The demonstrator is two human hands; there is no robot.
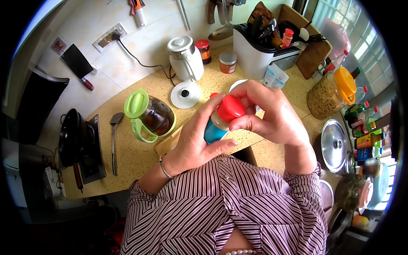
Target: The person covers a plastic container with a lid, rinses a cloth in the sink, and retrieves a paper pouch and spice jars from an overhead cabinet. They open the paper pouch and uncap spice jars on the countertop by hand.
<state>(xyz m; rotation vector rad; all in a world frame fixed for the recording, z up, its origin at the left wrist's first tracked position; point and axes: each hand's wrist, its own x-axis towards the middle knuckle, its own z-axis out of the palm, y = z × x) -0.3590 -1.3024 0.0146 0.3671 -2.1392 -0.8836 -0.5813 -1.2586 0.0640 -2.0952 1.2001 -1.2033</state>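
Note:
My left hand (pixel 187 140) is wrapped around a small seasoning jar (pixel 214 132) with a blue label, tilted in front of my chest. Its red lid (pixel 231 107) points up and to the right. The thumb and fingers of my right hand (pixel 278 114) curve round the lid's right side, closed on it. What is inside the jar is hidden by the label and fingers. Just beyond my hands, a bit of another red thing (pixel 213 94) and part of a white dish (pixel 236 85) show on the counter.
On the counter are a green-lidded pitcher (pixel 158 117) of dark liquid, a white lid (pixel 185 95), a white kettle (pixel 187 59) and a spatula (pixel 114 144). A wok (pixel 71 138) sits at left. To the right stand a yellow-lidded jar (pixel 327 97) and a lidded pot (pixel 333 146).

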